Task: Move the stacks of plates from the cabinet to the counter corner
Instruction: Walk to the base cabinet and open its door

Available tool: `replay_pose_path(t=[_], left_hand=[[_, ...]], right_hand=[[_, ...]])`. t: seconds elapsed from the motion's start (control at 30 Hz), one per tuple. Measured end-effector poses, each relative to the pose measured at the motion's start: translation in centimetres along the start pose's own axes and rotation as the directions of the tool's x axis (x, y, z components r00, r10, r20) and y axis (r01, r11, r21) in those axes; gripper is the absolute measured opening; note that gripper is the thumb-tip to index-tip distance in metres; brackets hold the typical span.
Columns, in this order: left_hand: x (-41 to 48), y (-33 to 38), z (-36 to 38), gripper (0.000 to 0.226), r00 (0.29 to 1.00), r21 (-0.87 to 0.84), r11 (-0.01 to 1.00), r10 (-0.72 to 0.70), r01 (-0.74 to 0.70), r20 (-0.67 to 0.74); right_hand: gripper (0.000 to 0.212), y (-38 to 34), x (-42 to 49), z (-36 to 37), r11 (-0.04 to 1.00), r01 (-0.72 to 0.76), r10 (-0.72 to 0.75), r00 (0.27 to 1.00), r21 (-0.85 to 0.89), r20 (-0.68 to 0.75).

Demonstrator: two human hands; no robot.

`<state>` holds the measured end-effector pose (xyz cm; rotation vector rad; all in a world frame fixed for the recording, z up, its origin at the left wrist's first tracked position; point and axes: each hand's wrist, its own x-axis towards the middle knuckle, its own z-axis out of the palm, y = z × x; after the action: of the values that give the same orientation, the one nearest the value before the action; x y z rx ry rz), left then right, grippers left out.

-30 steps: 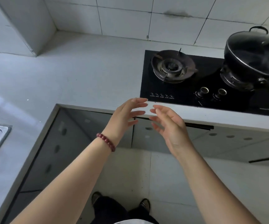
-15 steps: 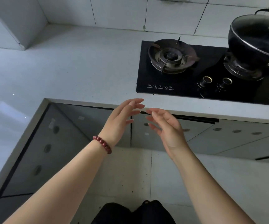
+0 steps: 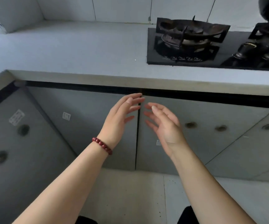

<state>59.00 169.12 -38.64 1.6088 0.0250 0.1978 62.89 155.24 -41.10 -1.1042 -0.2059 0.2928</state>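
Two grey cabinet doors sit closed under the counter, the left door (image 3: 88, 120) and the right door (image 3: 208, 126), split by a dark vertical seam. My left hand (image 3: 119, 118), with a red bead bracelet on its wrist, hovers just left of the seam with fingers spread. My right hand (image 3: 164, 125) hangs just right of the seam, fingers apart and holding nothing. Both sets of fingertips are near the top of the doors, below the counter edge. No plates are visible. The counter corner (image 3: 38, 38) lies at the far left against the tiled wall.
A black gas hob (image 3: 185, 50) with a burner sits on the pale counter (image 3: 85, 50) at the right, and a dark pot shows at the top right edge. More grey doors (image 3: 17, 143) run along the left side. Light floor tiles lie below.
The view has dropped lower and closer to the cabinet fronts. Both hands have moved from the counter edge down to the seam between the two doors, still spread and holding nothing.
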Motion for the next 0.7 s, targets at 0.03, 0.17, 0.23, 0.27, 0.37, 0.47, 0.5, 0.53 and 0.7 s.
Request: replay_pose_path(t=[0.03, 0.17, 0.23, 0.27, 0.37, 0.47, 0.5, 0.53, 0.7], left_hand=[[0.1, -1.4, 0.0, 0.038, 1.000, -0.015, 1.000, 0.013, -0.014, -0.001], [0.3, -5.8, -0.2, 0.038, 0.994, -0.025, 0.994, 0.109, -0.110, -0.008], [0.4, -6.9, -0.4, 0.036, 0.988, -0.024, 0.988, 0.152, -0.152, -0.009], [0.5, -7.1, -0.6, 0.036, 0.986, -0.025, 0.986, 0.166, -0.166, -0.008], [0.3, -6.9, -0.8, 0.035, 0.984, -0.010, 0.984, 0.176, -0.177, -0.013], [0.2, -6.4, -1.0, 0.035, 0.976, 0.076, 0.974, 0.215, -0.213, -0.020], [0.4, -6.3, -1.0, 0.035, 0.973, 0.102, 0.969, 0.228, -0.225, -0.022], [0.6, -6.3, -1.0, 0.035, 0.970, 0.117, 0.965, 0.240, -0.235, -0.026], [1.3, -7.2, -1.0, 0.040, 0.964, 0.140, 0.959, 0.256, -0.245, -0.067]], right_hand=[[0.018, 1.2, 0.3, -0.5, 0.999, -0.001, 0.000, 1.000, 0.039, 0.019], [0.023, 5.2, 1.8, -1.8, 0.995, 0.063, -0.071, 0.993, 0.080, 0.093], [0.021, 6.2, 2.2, -1.9, 0.990, 0.129, -0.134, 0.987, 0.062, 0.091], [0.020, 6.5, 2.4, -1.8, 0.986, 0.159, -0.162, 0.983, 0.045, 0.086], [0.018, 6.5, 2.5, -1.4, 0.978, 0.208, -0.207, 0.978, -0.026, 0.036], [0.018, 6.3, 2.7, -1.1, 0.973, 0.222, -0.220, 0.975, -0.059, 0.027], [0.019, 6.3, 2.8, -1.1, 0.973, 0.221, -0.220, 0.975, -0.058, 0.028], [0.020, 6.4, 3.0, -1.2, 0.973, 0.222, -0.221, 0.975, -0.056, 0.022], [0.023, 7.0, 3.3, -1.3, 0.972, 0.226, -0.227, 0.974, -0.066, -0.015]])
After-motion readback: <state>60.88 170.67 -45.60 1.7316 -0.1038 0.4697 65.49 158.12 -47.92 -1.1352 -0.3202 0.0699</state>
